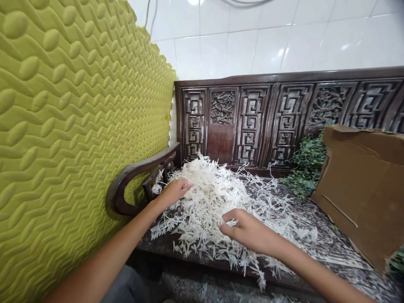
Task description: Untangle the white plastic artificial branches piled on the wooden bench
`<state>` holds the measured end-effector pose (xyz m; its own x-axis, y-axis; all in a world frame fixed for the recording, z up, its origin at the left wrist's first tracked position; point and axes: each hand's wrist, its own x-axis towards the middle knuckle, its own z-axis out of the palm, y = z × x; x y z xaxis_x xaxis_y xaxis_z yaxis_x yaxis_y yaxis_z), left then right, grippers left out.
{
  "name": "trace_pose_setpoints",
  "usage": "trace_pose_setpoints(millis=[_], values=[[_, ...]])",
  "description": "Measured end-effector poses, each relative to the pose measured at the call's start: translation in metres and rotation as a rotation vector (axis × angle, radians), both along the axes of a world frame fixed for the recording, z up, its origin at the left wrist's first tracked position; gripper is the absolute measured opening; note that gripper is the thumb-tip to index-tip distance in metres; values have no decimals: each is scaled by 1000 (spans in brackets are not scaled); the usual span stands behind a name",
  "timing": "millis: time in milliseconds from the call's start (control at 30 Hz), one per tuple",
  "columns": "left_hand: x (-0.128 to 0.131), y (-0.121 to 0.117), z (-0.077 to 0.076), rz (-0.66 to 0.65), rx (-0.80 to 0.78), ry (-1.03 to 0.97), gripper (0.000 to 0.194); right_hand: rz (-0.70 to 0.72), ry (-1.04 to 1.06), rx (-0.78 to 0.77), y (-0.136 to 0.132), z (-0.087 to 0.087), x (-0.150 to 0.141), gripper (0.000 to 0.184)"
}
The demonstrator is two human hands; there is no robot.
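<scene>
A loose heap of white artificial plant sprigs [208, 189] with thin, spiky leaves lies on the seat of a dark wooden bench [221, 141]. At the heap's left side, my left hand [176, 191] is closed, thumb and finger pressed together; what it grips, if anything, cannot be made out. Lower and to the right, my right hand [244, 229] is over the front of the heap with its fingers curled. A bit of white sprig [232, 223] shows between its thumb and fingers.
The bench's curved armrest [121, 189] stands beside my left forearm. A yellow textured foam mat [78, 105] rises upright along the left. On the right are a brown cardboard piece [362, 189] and green artificial foliage [306, 168]. White wall tiles [214, 50] are behind.
</scene>
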<state>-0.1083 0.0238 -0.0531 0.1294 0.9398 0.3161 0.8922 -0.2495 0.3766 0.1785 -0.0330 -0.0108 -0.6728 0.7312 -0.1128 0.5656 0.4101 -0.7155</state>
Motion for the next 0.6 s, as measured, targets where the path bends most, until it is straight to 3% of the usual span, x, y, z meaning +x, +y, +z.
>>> trace_pose_setpoints(millis=[200,300,400,533,600], values=[[19,-16,-1,-208,-92,-6,22,-127,59,-92,21,-10,20,41],[30,-19,6,-256,-86,-30,35,-118,52,-85,21,-11,21,40],[39,-19,11,-223,-110,-91,52,-43,67,-52,17,-7,18,39],[51,-21,13,-175,-105,-144,60,18,74,-41,12,-3,12,39],[60,-23,16,-223,-111,-175,60,32,67,-33,10,-3,11,38]])
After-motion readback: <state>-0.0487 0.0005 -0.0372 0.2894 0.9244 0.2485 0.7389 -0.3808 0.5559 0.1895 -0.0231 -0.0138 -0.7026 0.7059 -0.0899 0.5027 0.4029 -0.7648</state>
